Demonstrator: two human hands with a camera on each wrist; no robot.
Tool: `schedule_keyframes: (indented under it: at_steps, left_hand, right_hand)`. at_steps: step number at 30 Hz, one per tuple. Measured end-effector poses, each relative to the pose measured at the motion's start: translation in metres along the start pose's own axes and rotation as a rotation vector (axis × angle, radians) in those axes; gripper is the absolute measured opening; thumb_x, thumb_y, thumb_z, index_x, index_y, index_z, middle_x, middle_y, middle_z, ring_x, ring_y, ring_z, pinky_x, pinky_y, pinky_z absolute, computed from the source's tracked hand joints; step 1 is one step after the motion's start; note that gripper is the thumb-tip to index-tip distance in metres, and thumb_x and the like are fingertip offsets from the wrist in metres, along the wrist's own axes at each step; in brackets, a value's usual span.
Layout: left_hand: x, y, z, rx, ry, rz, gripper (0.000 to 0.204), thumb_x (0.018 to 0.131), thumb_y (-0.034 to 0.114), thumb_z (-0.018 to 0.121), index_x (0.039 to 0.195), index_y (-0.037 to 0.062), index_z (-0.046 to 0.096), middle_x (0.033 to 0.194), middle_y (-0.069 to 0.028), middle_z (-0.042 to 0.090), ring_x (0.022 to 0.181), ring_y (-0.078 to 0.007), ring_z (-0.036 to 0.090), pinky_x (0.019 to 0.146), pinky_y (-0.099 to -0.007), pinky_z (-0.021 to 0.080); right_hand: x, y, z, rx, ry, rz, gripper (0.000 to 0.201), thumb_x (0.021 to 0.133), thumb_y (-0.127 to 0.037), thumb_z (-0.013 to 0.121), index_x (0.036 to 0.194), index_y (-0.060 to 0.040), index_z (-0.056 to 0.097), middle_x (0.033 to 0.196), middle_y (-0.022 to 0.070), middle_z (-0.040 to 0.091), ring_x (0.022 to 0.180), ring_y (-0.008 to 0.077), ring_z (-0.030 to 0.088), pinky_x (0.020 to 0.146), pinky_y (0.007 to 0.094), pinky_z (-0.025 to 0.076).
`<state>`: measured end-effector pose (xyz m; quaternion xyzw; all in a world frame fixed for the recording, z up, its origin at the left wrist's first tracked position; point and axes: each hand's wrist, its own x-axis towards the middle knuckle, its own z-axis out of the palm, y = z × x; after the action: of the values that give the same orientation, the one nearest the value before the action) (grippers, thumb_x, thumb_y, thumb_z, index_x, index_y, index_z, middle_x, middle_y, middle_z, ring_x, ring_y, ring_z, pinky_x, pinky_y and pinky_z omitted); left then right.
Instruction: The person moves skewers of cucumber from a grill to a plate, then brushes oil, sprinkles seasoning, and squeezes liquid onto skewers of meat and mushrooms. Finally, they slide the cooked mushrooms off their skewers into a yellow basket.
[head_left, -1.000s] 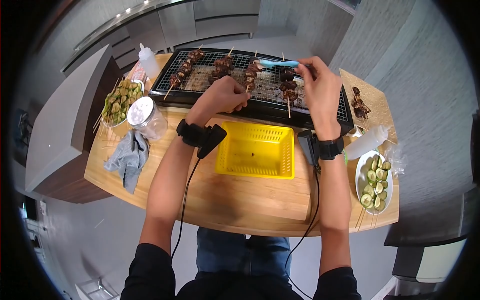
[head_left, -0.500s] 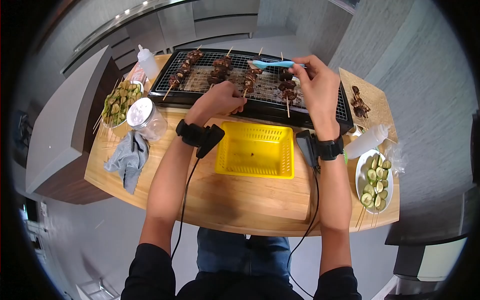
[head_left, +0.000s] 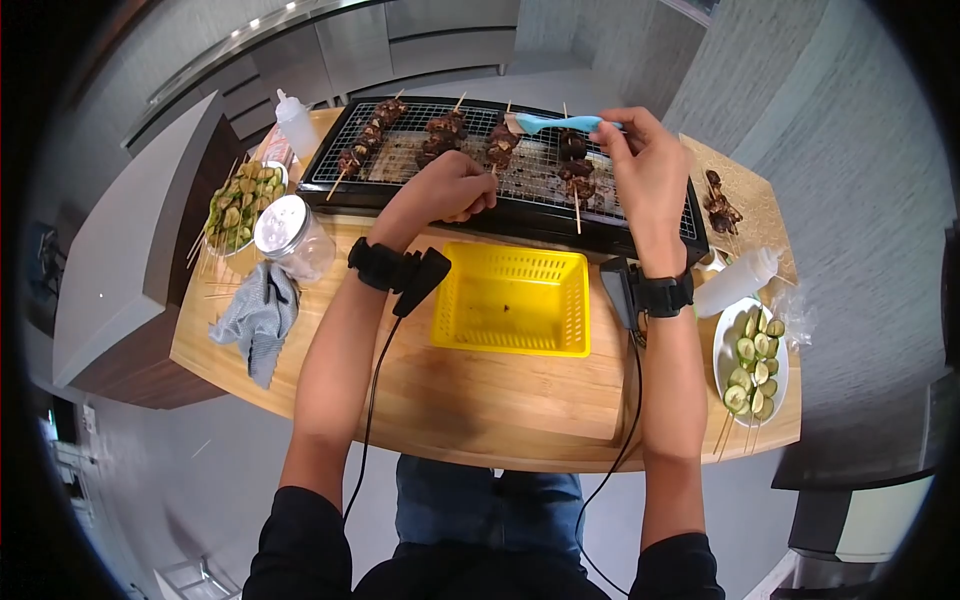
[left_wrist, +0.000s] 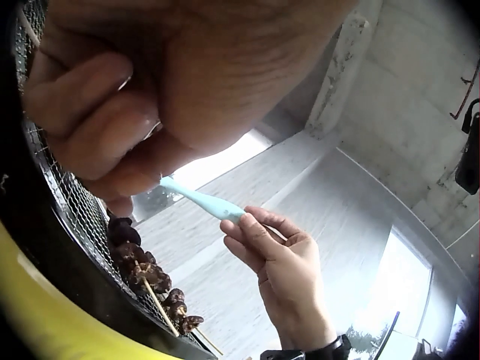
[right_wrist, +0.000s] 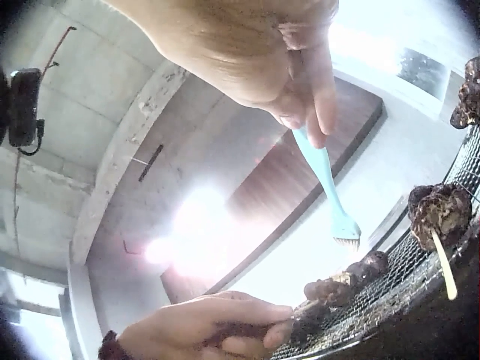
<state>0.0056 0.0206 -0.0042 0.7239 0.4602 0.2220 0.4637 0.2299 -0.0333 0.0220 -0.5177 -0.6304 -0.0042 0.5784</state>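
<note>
Four is too exact, so several meat skewers [head_left: 368, 140] lie across the wire mesh of a black grill [head_left: 540, 229]. My left hand [head_left: 447, 187] pinches the near end of one meat skewer [head_left: 501, 147] at the grill's front edge; curled fingers hide that stick end. Between thumb and fingers, my right hand [head_left: 645, 165] holds a light blue basting brush [head_left: 565, 123]. The brush bristles [right_wrist: 348, 242] are at the far part of that skewer's meat. To the right of it lies another meat skewer [head_left: 576, 178], below the brush handle in the head view.
A yellow basket [head_left: 510, 341] stands before the grill. At left are a lidded jar [head_left: 308, 252], grey cloth [head_left: 256, 315], squeeze bottle [head_left: 296, 126] and sliced-vegetable skewers [head_left: 240, 205]. At right are another bottle [head_left: 735, 283], a white plate [head_left: 722, 345] of vegetable skewers and a gold board [head_left: 765, 210].
The brush shifted slightly along the skewer and its handle now tilts differently, with my right hand a little farther right. My left hand still pinches the skewer, whose far tip moved slightly sideways.
</note>
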Motion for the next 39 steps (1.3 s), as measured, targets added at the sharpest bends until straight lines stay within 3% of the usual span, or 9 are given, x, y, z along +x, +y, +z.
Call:
schedule_keyframes:
  at_steps: [3, 13, 20, 22, 29, 33, 36, 39]
  left_hand:
    - [-0.002, 0.002, 0.003, 0.05, -0.025, -0.027, 0.032, 0.092, 0.022, 0.058, 0.072, -0.0023, 0.064, 0.055, 0.0005, 0.052, 0.043, -0.0072, 0.043, 0.042, -0.0232, 0.033]
    - [-0.004, 0.003, 0.001, 0.003, -0.042, -0.006, 0.03, 0.091, 0.018, 0.056, 0.073, -0.0046, 0.066, 0.058, -0.0021, 0.055, 0.045, -0.0095, 0.046, 0.044, -0.026, 0.038]
    - [0.001, -0.005, 0.004, 0.114, -0.121, -0.032, 0.031, 0.093, 0.022, 0.057, 0.074, -0.002, 0.064, 0.054, 0.0009, 0.05, 0.042, -0.0075, 0.042, 0.042, -0.0248, 0.032]
    - [0.002, -0.008, 0.004, 0.138, -0.113, -0.017, 0.031, 0.093, 0.021, 0.056, 0.074, -0.0019, 0.064, 0.053, 0.0012, 0.05, 0.042, -0.0076, 0.041, 0.042, -0.025, 0.031]
    - [0.0, -0.007, 0.003, 0.114, -0.101, -0.043, 0.032, 0.094, 0.02, 0.055, 0.072, -0.0016, 0.063, 0.053, 0.0016, 0.049, 0.042, -0.007, 0.041, 0.04, -0.0243, 0.03]
    - [0.002, -0.009, 0.003, 0.103, -0.105, -0.062, 0.032, 0.094, 0.02, 0.055, 0.072, -0.0012, 0.063, 0.054, 0.0019, 0.048, 0.042, -0.0067, 0.04, 0.041, -0.0239, 0.03]
    - [0.003, -0.008, 0.004, 0.123, -0.099, -0.062, 0.032, 0.094, 0.021, 0.056, 0.072, -0.0014, 0.063, 0.054, 0.0016, 0.049, 0.043, -0.0066, 0.041, 0.041, -0.0238, 0.03]
    - [0.003, -0.008, 0.004, 0.145, -0.091, -0.064, 0.032, 0.094, 0.021, 0.056, 0.073, -0.0014, 0.064, 0.055, 0.0014, 0.049, 0.044, -0.0066, 0.042, 0.042, -0.0237, 0.031]
  right_hand:
    - [-0.001, 0.009, 0.003, -0.024, -0.031, -0.017, 0.009, 0.087, -0.004, 0.065, 0.094, 0.0002, 0.067, 0.074, 0.0132, 0.07, 0.067, 0.026, 0.069, 0.061, 0.0307, 0.051]
    - [-0.001, -0.003, -0.001, -0.109, 0.004, -0.077, 0.007, 0.087, -0.005, 0.065, 0.093, -0.0009, 0.066, 0.073, 0.0143, 0.069, 0.066, 0.0284, 0.068, 0.06, 0.0342, 0.051]
    - [-0.002, -0.001, 0.002, -0.04, 0.033, -0.096, 0.008, 0.087, -0.005, 0.065, 0.094, -0.0008, 0.066, 0.074, 0.0137, 0.07, 0.066, 0.0273, 0.069, 0.06, 0.0329, 0.051]
    - [-0.002, 0.004, 0.005, 0.041, -0.073, -0.02, 0.009, 0.087, -0.005, 0.064, 0.095, -0.0003, 0.066, 0.075, 0.0131, 0.07, 0.068, 0.0262, 0.07, 0.061, 0.0319, 0.051]
    - [0.0, 0.006, -0.003, -0.084, -0.013, -0.024, 0.01, 0.088, -0.005, 0.064, 0.096, 0.0003, 0.067, 0.076, 0.014, 0.07, 0.071, 0.0245, 0.071, 0.063, 0.0297, 0.051]
    - [0.0, 0.002, 0.0, 0.002, 0.002, 0.028, 0.01, 0.088, -0.004, 0.064, 0.096, 0.0008, 0.067, 0.075, 0.0143, 0.07, 0.071, 0.0238, 0.071, 0.063, 0.0299, 0.052]
    - [-0.001, -0.002, 0.001, 0.118, -0.047, 0.068, 0.01, 0.088, -0.004, 0.063, 0.096, 0.0013, 0.067, 0.076, 0.0144, 0.07, 0.072, 0.0232, 0.071, 0.063, 0.03, 0.052]
    - [-0.001, 0.002, -0.001, -0.012, -0.111, 0.017, 0.01, 0.088, -0.004, 0.063, 0.097, 0.0015, 0.066, 0.077, 0.0149, 0.071, 0.072, 0.0234, 0.071, 0.064, 0.0297, 0.052]
